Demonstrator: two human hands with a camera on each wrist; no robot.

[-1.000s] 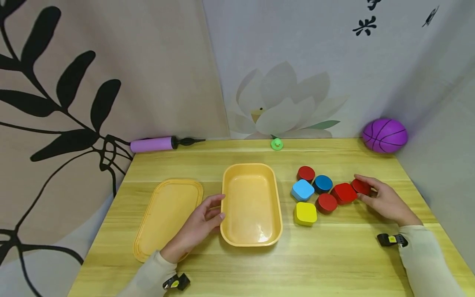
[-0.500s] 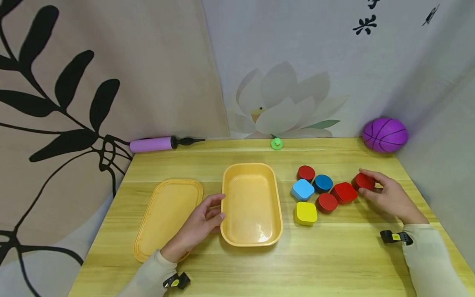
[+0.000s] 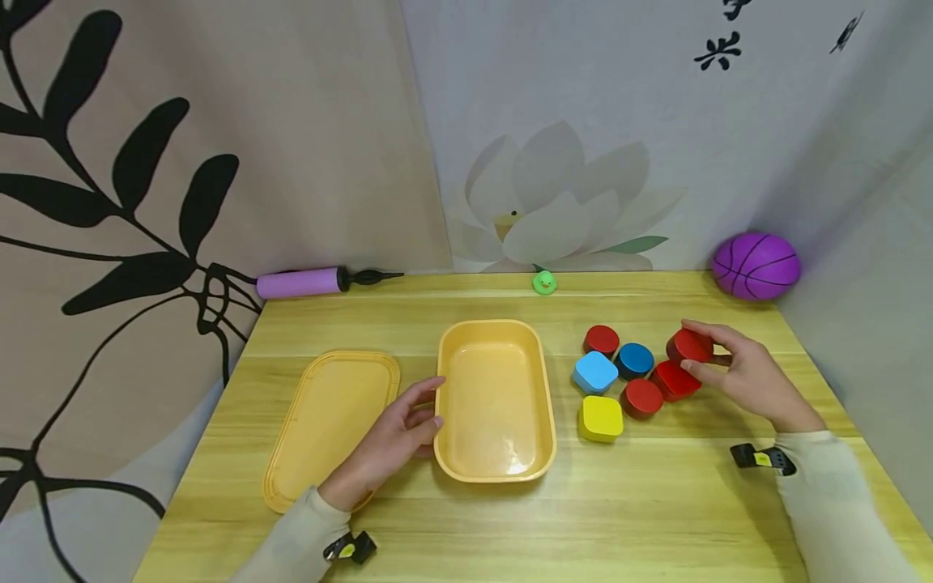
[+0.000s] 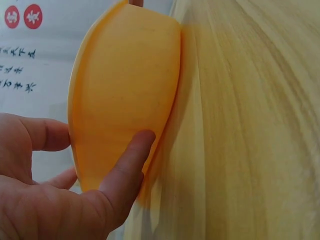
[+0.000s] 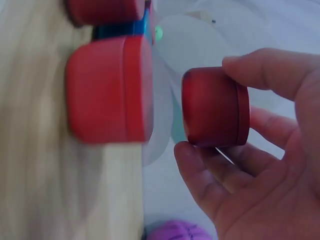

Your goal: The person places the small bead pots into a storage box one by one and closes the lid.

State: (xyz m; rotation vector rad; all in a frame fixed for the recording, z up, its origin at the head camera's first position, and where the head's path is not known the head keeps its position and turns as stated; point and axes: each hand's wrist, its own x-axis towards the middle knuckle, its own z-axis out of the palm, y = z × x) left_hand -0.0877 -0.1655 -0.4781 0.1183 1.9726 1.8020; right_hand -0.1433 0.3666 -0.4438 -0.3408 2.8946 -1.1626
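My right hand [image 3: 751, 376] pinches a small round red tin [image 5: 215, 107] between thumb and fingers; the right wrist view shows it raised above the table. Just below it in the head view is a rounded-square red tin [image 3: 675, 380]. Around that stand a round red tin [image 3: 641, 399], another red one [image 3: 601, 340], a dark blue tin [image 3: 634, 361], a light blue tin [image 3: 594, 372] and a yellow tin [image 3: 601, 419]. Over at the yellow-orange box [image 3: 496, 474], my left hand [image 3: 389, 441] touches the left side, thumb [image 4: 132, 160] extended along the outer wall. The box's inside is bare.
Left of the box lies a flat yellow-orange lid [image 3: 328, 421], partly behind my left hand. Along the back edge are a purple hand pump [image 3: 302, 283], a small green duck [image 3: 544, 282] and a purple ball [image 3: 756, 266]. A printed cloth [image 3: 328, 121] hangs behind the table.
My right hand has lifted the round red tin from the right end of the group and moved it left, up beside the rounded-square red tin. The left hand has stayed at the box.
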